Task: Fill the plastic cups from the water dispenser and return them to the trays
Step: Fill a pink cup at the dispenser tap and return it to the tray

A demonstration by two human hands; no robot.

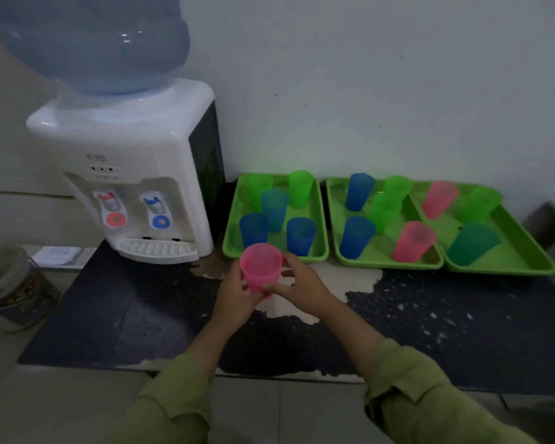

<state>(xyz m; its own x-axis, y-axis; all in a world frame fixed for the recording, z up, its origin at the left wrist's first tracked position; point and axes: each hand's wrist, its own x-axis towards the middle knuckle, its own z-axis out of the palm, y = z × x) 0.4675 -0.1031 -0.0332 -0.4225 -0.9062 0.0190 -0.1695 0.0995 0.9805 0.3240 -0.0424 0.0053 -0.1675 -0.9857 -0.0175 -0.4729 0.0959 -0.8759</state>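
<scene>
The pink cup (261,267) is upright over the dark counter (125,315), grasped by both hands. The left hand (234,299) wraps its lower side and the right hand (302,288) grips its base. From the cup, the water dispenser (125,174) stands at ten o'clock. The left tray (277,241) is at twelve, the middle tray (382,248) at two and the right tray (519,248) at three, all holding cups.
</scene>
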